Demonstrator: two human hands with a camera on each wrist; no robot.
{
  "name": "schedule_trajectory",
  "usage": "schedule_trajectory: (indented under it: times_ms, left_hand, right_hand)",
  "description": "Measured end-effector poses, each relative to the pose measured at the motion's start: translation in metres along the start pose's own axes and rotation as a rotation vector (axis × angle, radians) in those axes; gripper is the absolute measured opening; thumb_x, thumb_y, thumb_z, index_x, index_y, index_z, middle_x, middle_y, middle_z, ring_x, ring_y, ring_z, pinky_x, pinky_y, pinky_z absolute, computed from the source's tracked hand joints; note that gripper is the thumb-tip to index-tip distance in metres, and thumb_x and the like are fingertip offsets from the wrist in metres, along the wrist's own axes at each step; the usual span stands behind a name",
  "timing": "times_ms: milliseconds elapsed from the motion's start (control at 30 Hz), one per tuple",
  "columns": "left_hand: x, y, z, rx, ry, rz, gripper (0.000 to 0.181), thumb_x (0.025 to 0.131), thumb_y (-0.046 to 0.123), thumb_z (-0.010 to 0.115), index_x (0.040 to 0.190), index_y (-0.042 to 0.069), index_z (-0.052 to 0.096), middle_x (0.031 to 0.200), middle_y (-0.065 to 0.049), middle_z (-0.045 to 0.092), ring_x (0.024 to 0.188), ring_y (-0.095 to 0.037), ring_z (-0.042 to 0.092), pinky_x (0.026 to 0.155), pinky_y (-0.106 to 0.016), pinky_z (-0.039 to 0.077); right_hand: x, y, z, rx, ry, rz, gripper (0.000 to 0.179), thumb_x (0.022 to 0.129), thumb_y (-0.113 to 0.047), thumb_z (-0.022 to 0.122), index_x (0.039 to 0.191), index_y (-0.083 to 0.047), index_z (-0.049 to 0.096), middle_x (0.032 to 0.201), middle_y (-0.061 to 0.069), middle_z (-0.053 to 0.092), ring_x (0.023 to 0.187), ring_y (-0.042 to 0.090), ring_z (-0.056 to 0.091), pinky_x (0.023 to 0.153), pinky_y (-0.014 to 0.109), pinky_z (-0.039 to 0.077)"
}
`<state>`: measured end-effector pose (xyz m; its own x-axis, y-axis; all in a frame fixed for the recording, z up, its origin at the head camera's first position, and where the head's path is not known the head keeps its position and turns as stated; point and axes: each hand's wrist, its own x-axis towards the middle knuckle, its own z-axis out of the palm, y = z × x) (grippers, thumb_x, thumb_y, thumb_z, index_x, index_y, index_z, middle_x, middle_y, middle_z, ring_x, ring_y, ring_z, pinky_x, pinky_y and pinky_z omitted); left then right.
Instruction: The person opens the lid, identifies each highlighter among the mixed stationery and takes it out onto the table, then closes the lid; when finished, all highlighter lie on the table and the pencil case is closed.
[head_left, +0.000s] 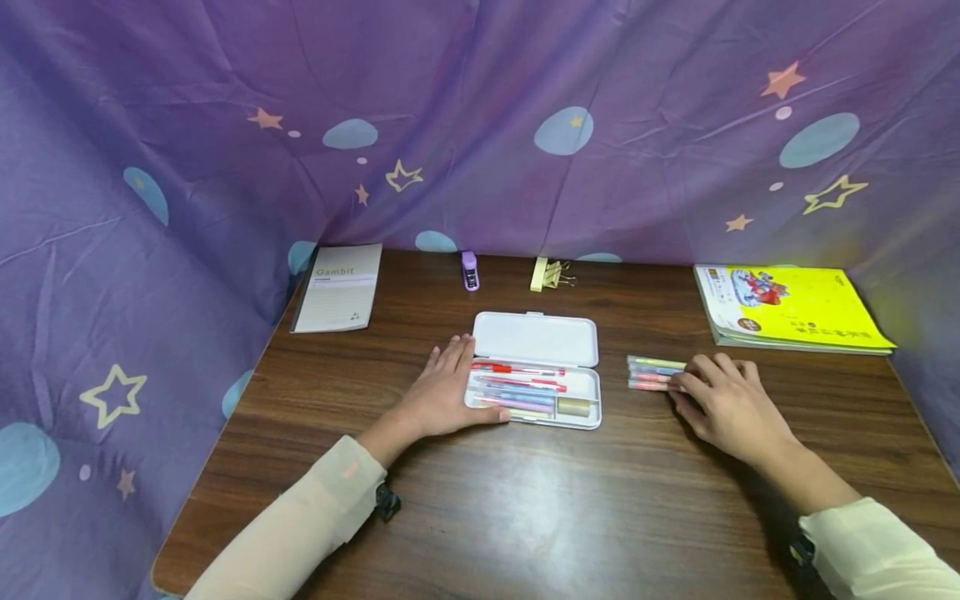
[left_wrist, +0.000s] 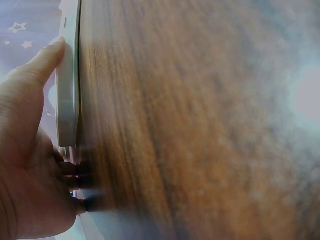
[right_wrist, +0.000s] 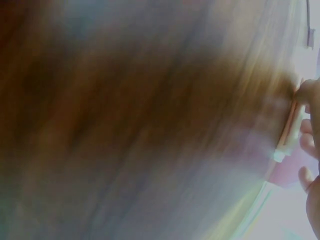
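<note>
One open pencil case (head_left: pixel 535 337) on counter (head_left: pixel 525 508); left hand (head_left: pixel 442 396) at its 9 o'clock, fingers straight, touching it; right hand (head_left: pixel 727 408) at 3 o'clock, fingers pinching loose pens (head_left: pixel 647 375).

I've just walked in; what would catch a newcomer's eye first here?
Probably the star-printed purple cloth, which rises behind the table. Next, the bright yellow book at the table's far right. Then the open white case mid-table, with the left hand against its left side and the right hand on a row of pens to its right.
</note>
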<state>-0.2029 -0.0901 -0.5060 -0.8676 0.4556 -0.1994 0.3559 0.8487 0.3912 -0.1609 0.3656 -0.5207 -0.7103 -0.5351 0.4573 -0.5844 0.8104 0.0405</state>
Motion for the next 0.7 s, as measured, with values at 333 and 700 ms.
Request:
schedule_trajectory:
  times_ms: [333,700]
  left_hand:
    - [-0.001,0.0,0.0,-0.001,0.004,0.01,0.137,0.09,0.087,0.066,0.177,0.001,0.004,0.187,-0.021,0.009,0.175,-0.036,0.006,0.143,-0.053,0.005]
    - [-0.001,-0.001,0.001,-0.015,0.014,0.015,0.138,0.089,0.087,0.067,0.177,0.002,0.005,0.187,-0.021,0.01,0.175,-0.035,0.006,0.143,-0.054,0.005]
  right_hand:
    - [0.003,-0.002,-0.002,-0.008,0.007,0.002,0.021,0.082,-0.017,0.083,0.1,-0.009,0.075,0.098,0.011,0.064,0.09,0.036,0.055,0.07,0.05,0.037]
    - [0.031,-0.027,-0.001,0.066,-0.012,-0.029,0.028,0.084,-0.017,0.086,0.109,-0.007,0.079,0.101,0.01,0.072,0.093,0.034,0.062,0.074,0.051,0.042]
